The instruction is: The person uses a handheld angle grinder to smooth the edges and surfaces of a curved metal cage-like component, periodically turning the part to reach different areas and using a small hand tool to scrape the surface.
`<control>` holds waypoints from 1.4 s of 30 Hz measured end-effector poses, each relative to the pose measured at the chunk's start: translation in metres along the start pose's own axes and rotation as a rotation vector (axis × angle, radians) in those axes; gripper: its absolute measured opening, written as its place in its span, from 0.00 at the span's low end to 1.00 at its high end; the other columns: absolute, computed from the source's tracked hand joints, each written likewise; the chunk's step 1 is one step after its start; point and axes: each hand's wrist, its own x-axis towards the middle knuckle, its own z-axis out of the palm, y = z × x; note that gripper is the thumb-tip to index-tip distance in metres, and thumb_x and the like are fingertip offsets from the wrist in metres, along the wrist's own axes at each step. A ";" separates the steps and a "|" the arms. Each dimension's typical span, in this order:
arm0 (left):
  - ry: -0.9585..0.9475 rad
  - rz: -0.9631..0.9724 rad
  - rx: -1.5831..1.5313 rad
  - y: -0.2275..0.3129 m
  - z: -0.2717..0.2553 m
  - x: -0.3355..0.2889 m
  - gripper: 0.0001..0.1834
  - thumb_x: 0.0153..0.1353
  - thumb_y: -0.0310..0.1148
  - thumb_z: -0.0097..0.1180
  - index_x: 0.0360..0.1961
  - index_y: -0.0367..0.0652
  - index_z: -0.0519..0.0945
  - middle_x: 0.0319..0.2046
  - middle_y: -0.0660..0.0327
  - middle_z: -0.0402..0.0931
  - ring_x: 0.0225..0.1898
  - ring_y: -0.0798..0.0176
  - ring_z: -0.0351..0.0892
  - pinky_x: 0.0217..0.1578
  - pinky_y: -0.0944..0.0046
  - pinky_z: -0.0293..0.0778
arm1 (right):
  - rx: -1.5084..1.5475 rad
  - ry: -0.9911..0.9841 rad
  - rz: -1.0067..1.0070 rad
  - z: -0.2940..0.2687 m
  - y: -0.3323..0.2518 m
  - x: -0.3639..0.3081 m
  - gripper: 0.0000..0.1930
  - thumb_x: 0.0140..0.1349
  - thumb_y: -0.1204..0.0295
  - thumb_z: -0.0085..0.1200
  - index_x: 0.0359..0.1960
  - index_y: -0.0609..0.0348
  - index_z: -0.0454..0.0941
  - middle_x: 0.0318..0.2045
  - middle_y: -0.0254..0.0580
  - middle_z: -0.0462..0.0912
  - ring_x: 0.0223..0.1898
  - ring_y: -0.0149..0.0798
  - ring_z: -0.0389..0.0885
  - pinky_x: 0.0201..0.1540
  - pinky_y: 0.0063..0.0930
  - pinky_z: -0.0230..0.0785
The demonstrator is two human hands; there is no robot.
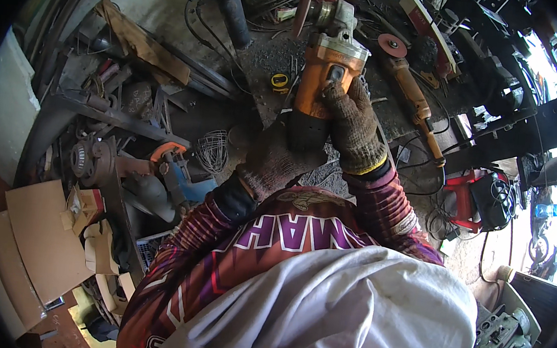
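The right hand, in a knitted work glove, is closed over the orange body of an angle grinder, thumb and forefinger up near the switch on its top face, probably so the tool can be controlled without shifting the grip. The left hand, also gloved, is wrapped round the dark rear end of the same grinder, nearer the body; with one hand at each end, the weight looks steadied against twisting. The grinder is held in the air above the middle of the tabletop, pointing away from the person, its disc at the far end turned edge-on and clear of the surface.

Just left of the grinder a small yellow tape measure lies on the tabletop. To the right lies a second orange grinder, disc up, its cable trailing near-right. Far left of the disc a black pipe lies across the tabletop. Lower left, off the tabletop, are scrap metal bars, a wire guard and cardboard sheets. A red machine sits at the right.
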 end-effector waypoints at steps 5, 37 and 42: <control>0.067 0.056 0.029 -0.005 -0.011 -0.007 0.38 0.40 0.45 0.72 0.49 0.33 0.72 0.34 0.52 0.80 0.33 0.55 0.83 0.35 0.59 0.78 | 0.007 0.012 -0.011 0.013 0.006 0.003 0.23 0.68 0.60 0.50 0.59 0.58 0.66 0.47 0.39 0.77 0.46 0.31 0.77 0.49 0.27 0.71; -0.032 0.050 -0.079 0.000 -0.049 -0.035 0.31 0.41 0.39 0.71 0.45 0.33 0.74 0.32 0.55 0.80 0.33 0.62 0.81 0.35 0.61 0.77 | -0.147 0.070 -0.020 0.054 0.005 -0.016 0.23 0.67 0.59 0.52 0.58 0.59 0.68 0.47 0.39 0.77 0.46 0.30 0.77 0.48 0.28 0.72; 0.087 0.186 0.001 -0.015 -0.032 -0.037 0.31 0.42 0.39 0.71 0.45 0.33 0.74 0.32 0.54 0.80 0.32 0.60 0.81 0.33 0.60 0.77 | -0.403 0.067 -0.333 0.057 0.015 -0.017 0.20 0.69 0.59 0.49 0.55 0.59 0.70 0.42 0.37 0.79 0.43 0.28 0.77 0.46 0.25 0.71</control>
